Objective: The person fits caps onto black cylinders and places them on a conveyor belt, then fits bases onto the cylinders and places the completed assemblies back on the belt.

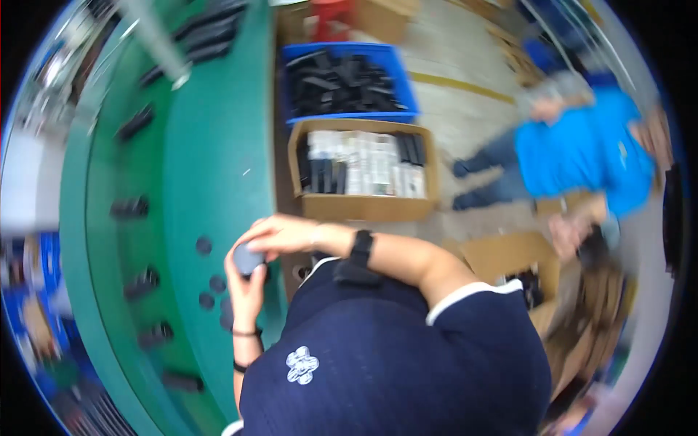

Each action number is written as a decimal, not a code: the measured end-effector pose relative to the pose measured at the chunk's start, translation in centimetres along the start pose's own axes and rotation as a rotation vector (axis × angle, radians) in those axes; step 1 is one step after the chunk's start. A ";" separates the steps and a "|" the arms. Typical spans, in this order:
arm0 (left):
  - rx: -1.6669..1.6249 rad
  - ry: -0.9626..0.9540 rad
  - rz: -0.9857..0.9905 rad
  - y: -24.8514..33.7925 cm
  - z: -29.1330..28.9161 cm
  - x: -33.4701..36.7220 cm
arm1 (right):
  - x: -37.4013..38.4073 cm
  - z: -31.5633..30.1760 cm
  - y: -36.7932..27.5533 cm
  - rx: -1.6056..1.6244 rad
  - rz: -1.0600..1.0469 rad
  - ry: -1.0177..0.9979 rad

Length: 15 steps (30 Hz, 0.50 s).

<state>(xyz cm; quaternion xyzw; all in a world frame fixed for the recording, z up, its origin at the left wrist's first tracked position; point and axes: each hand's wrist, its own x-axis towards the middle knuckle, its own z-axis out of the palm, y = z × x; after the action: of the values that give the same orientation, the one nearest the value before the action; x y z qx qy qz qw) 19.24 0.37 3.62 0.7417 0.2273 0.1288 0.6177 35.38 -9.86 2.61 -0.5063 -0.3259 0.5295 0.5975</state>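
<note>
A grey disc (pixel 249 259), located between the hands, was grasped by the left hand (pixel 244 295) and touched at its upper edge by the right hand (pixel 282 235), being judged light, stiff, possibly slippery, and best pinched across its rim.

No words or numbers legible. White flower-shaped emblem (pixel 302 365) on near navy shirt (pixel 414 349); any lettering within too blurred. Small pale mark (pixel 622 150) on bright blue shirt (pixel 574 160) of person at right, unreadable. Faint markings on white packages (pixel 379 163) in open carton (pixel 371 208), right of green table (pixel 211 160), likewise blurred.
</note>
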 end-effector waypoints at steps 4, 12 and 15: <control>-0.147 -0.057 -0.051 -1.9 -0.6 0.6 | 0.1 -0.1 1.2 0.029 -0.037 0.076; -0.322 -0.211 -0.118 -2.8 0.2 1.8 | -1.9 0.3 3.7 0.157 -0.056 0.214; -0.230 -0.205 -0.097 -2.7 0.3 1.9 | -1.9 0.4 3.8 0.096 -0.111 0.235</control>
<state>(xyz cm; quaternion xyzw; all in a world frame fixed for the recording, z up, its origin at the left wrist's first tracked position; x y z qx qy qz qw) 20.57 1.40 0.74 0.6634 0.1826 0.0477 0.7241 33.46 -11.86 -0.61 -0.5168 -0.2555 0.4477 0.6835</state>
